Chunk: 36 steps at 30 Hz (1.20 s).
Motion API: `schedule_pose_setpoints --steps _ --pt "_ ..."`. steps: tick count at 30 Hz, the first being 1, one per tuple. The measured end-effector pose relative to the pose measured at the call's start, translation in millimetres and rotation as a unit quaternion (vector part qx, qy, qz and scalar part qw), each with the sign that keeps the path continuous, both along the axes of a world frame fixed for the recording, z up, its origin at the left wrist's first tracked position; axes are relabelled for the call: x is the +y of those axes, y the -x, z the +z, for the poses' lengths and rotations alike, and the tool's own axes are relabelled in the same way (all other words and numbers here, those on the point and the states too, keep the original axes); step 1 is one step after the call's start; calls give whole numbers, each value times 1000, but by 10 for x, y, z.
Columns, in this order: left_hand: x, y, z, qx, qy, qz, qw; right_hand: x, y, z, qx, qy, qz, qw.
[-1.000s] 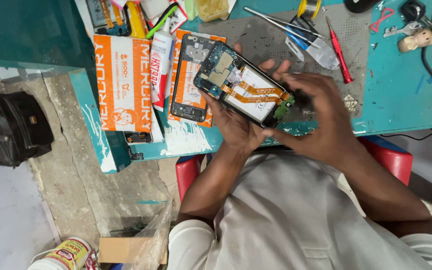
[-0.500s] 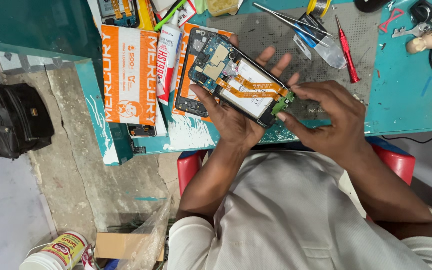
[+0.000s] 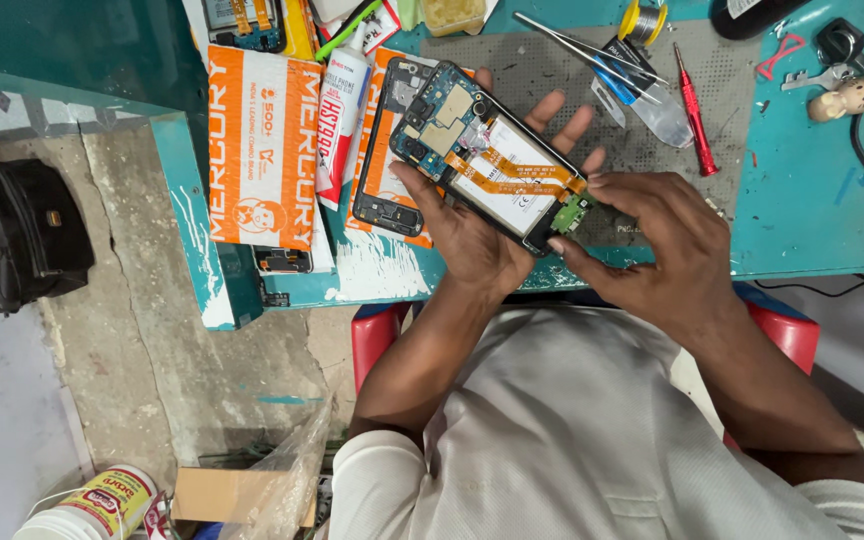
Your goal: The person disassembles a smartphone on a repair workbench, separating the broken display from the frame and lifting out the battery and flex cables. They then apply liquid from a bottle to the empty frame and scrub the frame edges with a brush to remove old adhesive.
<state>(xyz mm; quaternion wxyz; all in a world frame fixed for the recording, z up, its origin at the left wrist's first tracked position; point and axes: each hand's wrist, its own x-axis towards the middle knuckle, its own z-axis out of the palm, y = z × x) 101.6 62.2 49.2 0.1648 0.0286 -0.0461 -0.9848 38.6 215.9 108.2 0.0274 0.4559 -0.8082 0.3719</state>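
My left hand (image 3: pixel 472 235) cradles an opened phone (image 3: pixel 487 160) from below, its back removed so the blue circuit board, white battery and orange ribbon cables show. My right hand (image 3: pixel 657 245) pinches at the small green board (image 3: pixel 574 212) on the phone's lower end with thumb and fingertips. Both hands hover over the front edge of the teal workbench (image 3: pixel 802 200).
A black phone frame (image 3: pixel 392 150) lies on orange packets (image 3: pixel 257 150) left of the hands, beside a white glue tube (image 3: pixel 340 110). Tweezers (image 3: pixel 577 45), a red screwdriver (image 3: pixel 694 115) and a solder spool (image 3: pixel 644 20) lie on a grey mat (image 3: pixel 552 75). A black bag (image 3: pixel 12 230) sits on the floor.
My left hand has tilted the phone slightly and lifted it further over the bench. My right hand's fingertips stay pinched at the green board. The view shifted a little.
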Motion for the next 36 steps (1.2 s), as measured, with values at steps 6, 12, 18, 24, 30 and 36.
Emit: schedule_pose_setpoints --steps 6,12,18,24,30,36 --pt "-13 -5 -27 19 -4 0 1000 23 24 -54 -18 2 -10 1000" --pt "-22 -14 -83 32 -22 -4 999 92 86 -247 -223 152 5 963" --pt "-11 -8 -133 -1 7 -4 1000 184 262 -467 -465 259 13 846" --pt "16 14 -145 -45 68 -3 997 128 169 -400 -416 248 19 875" --pt "13 -1 -186 -10 38 -17 999 -2 -50 -194 -25 16 -8 1000" --pt "41 -49 -208 34 10 -77 996 -3 174 2 22 21 -16 999"
